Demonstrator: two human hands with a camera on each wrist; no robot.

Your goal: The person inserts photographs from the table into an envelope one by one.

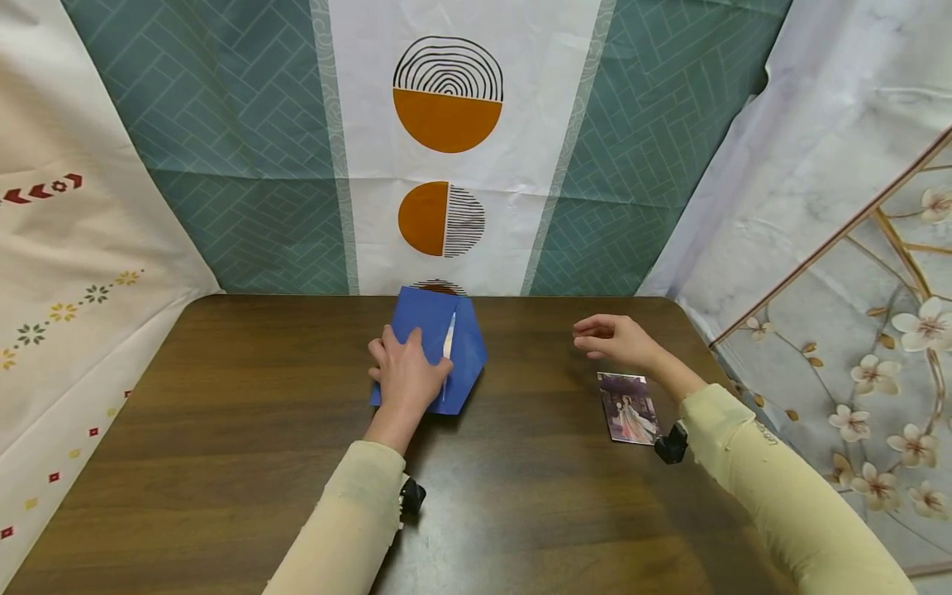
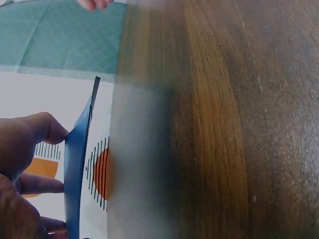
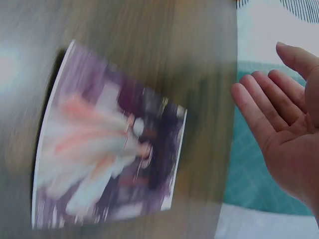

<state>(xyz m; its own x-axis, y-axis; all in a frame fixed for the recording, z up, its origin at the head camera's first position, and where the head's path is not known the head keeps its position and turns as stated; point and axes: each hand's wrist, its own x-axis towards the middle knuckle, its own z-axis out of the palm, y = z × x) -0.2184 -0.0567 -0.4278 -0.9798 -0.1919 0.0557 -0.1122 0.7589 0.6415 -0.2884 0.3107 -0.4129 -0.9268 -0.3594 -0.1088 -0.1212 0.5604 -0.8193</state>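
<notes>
A blue envelope [image 1: 468,355] with a pointed flap is held by my left hand [image 1: 407,368], spread across its face from above. A pale slit shows along the flap fold, with the thumb at it. Edge-on in the left wrist view, the envelope [image 2: 77,169] has the thumb [image 2: 52,130] and fingertips against its face. Its top edge overlaps the curtain behind the table. My right hand [image 1: 613,340] hovers with nothing in it, fingers together and lightly bent. Below it lies a glossy picture card [image 1: 630,409] of figures in pale, flowing dresses; this card [image 3: 107,149] is blurred in the right wrist view.
The brown wooden table [image 1: 245,471] reaches back to a green and white curtain [image 1: 253,124] with orange half-circles. A cream patterned cloth [image 1: 82,223] hangs at the left and a floral one [image 1: 855,314] at the right. A small black device [image 1: 672,444] sits at the right wrist.
</notes>
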